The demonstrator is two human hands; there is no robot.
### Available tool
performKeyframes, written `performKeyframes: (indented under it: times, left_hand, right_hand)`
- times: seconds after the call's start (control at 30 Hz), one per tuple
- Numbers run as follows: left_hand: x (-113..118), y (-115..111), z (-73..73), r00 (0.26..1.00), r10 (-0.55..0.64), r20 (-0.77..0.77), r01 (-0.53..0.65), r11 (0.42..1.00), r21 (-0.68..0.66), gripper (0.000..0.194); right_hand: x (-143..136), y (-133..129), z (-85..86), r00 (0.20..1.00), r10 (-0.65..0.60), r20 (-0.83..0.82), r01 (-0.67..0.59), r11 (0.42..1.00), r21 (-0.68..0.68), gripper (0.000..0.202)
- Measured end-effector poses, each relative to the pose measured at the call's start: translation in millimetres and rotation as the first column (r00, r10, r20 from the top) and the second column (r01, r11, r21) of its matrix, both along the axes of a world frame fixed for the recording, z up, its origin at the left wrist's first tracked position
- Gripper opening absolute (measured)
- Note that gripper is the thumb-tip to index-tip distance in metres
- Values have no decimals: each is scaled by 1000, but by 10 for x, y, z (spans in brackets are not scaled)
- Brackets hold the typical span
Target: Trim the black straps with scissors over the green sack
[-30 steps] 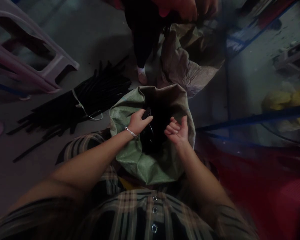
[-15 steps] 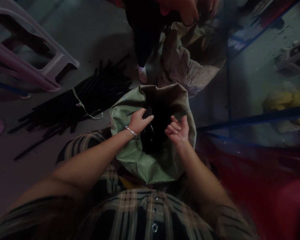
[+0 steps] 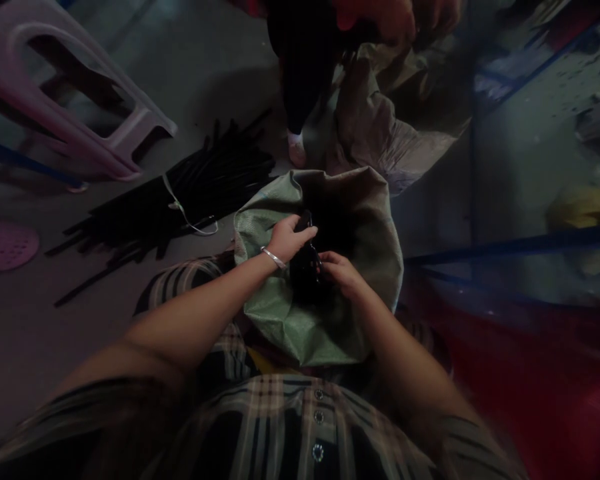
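A green woven sack [image 3: 380, 260] stands open between my knees, its inside mostly too dark to make out. Over its mouth my left hand [image 3: 287, 240], with a silver bangle at the wrist, is closed around a black glossy object [image 3: 306, 263]. The kind of object cannot be told in this dim light. My right hand [image 3: 341, 271] reaches in from the other side, fingers bent and pinched at the lower right edge of that black object. What sits between those fingertips is too dark to see.
A bundle of long black strips [image 3: 180, 197] with a pale tie lies on the floor at left. Beyond it is a pink plastic stool [image 3: 145, 127]. Another person's shoe [image 3: 297, 151] and a brown sack [image 3: 370, 127] are ahead. A blue bar [image 3: 520, 241] runs at right.
My right hand has moved left and down onto the black object, from being held apart with curled fingers. My left hand keeps its hold. The whole view has shifted slightly.
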State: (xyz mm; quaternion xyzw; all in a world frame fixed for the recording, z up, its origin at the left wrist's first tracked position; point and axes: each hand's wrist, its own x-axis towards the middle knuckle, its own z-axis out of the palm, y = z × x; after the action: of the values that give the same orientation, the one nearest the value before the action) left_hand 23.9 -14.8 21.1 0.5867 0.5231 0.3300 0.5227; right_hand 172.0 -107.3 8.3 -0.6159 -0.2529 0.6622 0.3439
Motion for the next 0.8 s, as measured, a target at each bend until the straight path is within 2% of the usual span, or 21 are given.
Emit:
performKeyframes:
  times: [0.17,0.37,0.5,0.67,0.8]
  left_hand:
    - [1,-20,34,1000,-28,-2,27,999,-36,28]
    - [2,-61,94,997,-67,31,70,989,-127,27]
    - [-1,-33,122,984,-125,127,153,957,-246,19]
    - [-4,33,51,961,-169,220,240,904,-353,2]
    - [-27,42,37,963,-188,193,249,893,-376,5]
  right_hand:
    - [-71,-45,-45,987,108,-116,-94,988,121,41]
    - [-155,-63,-84,985,152,-81,-131,966,223,45]
    - [-151,-75,-127,992,118,-49,-102,961,258,43]
    - [-117,-72,-140,995,90,-49,-75,967,243,41]
    - [-114,-65,-103,997,68,22,-71,972,223,34]
